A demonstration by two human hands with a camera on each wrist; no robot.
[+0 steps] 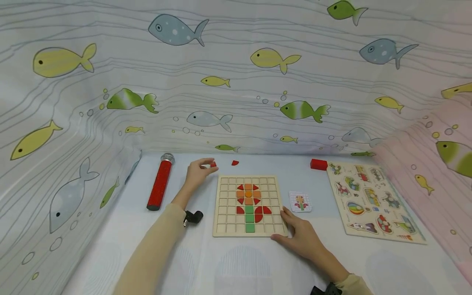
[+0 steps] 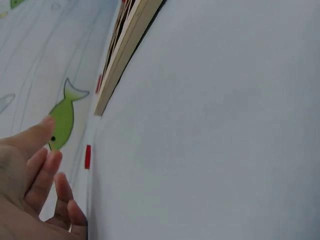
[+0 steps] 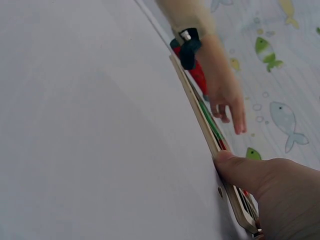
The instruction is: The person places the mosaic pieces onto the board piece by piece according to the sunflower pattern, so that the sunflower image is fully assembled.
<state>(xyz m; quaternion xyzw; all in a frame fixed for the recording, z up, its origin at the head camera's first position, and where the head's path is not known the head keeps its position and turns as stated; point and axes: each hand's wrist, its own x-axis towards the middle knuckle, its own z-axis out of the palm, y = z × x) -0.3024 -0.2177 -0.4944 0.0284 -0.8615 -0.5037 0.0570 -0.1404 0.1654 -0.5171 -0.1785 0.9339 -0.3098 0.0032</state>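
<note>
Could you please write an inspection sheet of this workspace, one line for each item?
Surface: pale table, covered with light cloth.
Job's things: wooden grid board with a flower pattern of red, orange and green tiles; small red piece at the left hand's fingertips; loose red piece behind the board; pattern card right of the board.
Clutter: red tube at left; red block; wooden peg puzzle at right.
Grippers: left hand reaches to the small red piece, grip not clear; right hand holds the board's near right corner.
Cables: nothing seen.
Surroundings: fish-print curtain on three sides.
</note>
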